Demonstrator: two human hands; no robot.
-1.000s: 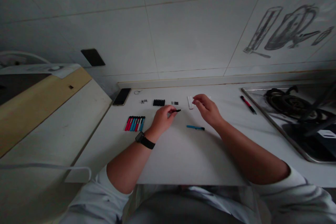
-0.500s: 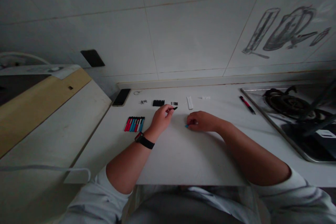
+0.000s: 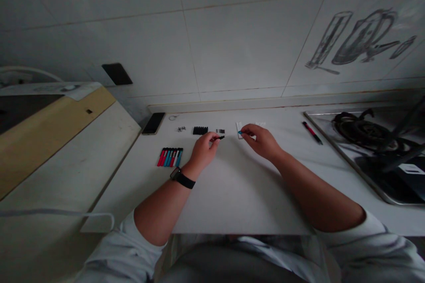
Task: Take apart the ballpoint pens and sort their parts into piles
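Observation:
My left hand (image 3: 205, 147), with a watch on its wrist, is closed in a pinch on a small black piece (image 3: 222, 137) that points right. My right hand (image 3: 260, 139) pinches a small blue piece (image 3: 240, 132) just over a bundle of thin white sticks (image 3: 238, 124); I cannot tell whether it touches them. Beyond the left fingertips lie small grey and black pieces (image 3: 220, 131), and a row of short black pieces (image 3: 200, 130) sits to their left. Red, blue and white pen-like tubes with black ends (image 3: 170, 157) lie side by side left of my left hand.
Tiny metal pieces (image 3: 181, 129), a ring (image 3: 173, 117) and a phone (image 3: 154, 124) lie at the back left. Small clear pieces (image 3: 260, 123) are behind my right hand. A red and black pen (image 3: 312, 133) lies beside the gas stove (image 3: 360, 126). A tiled wall closes the back.
My right hand has moved up and away from me with the blue piece, from the tabletop to the white sticks. My left hand has hardly moved.

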